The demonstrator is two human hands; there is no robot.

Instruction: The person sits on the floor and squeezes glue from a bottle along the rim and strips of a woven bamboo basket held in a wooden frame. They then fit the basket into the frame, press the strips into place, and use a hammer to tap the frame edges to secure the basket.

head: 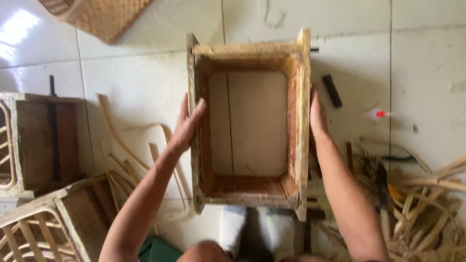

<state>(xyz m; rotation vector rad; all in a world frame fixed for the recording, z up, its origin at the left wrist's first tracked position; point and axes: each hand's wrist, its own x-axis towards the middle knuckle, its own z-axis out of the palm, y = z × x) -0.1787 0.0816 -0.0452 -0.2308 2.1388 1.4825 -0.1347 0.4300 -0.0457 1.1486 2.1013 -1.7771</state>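
An open wooden box frame (301, 97) with worn, stained boards stands on the tiled floor in front of me, its hollow facing up. My left hand (187, 123) grips its left wall, thumb hooked over the inner edge. My right hand (316, 114) presses flat against the outside of its right wall. My feet in white socks (232, 225) rest just under the box's near end.
Two similar wooden frames (43, 140) with rattan strips lie at the left. Bent rattan strips (121, 145) lie beside them. A woven basket (104, 17) is at top left. A dark bar (332, 90), a small white bottle with red cap (377, 114) and rattan scraps with tools (417, 194) lie right.
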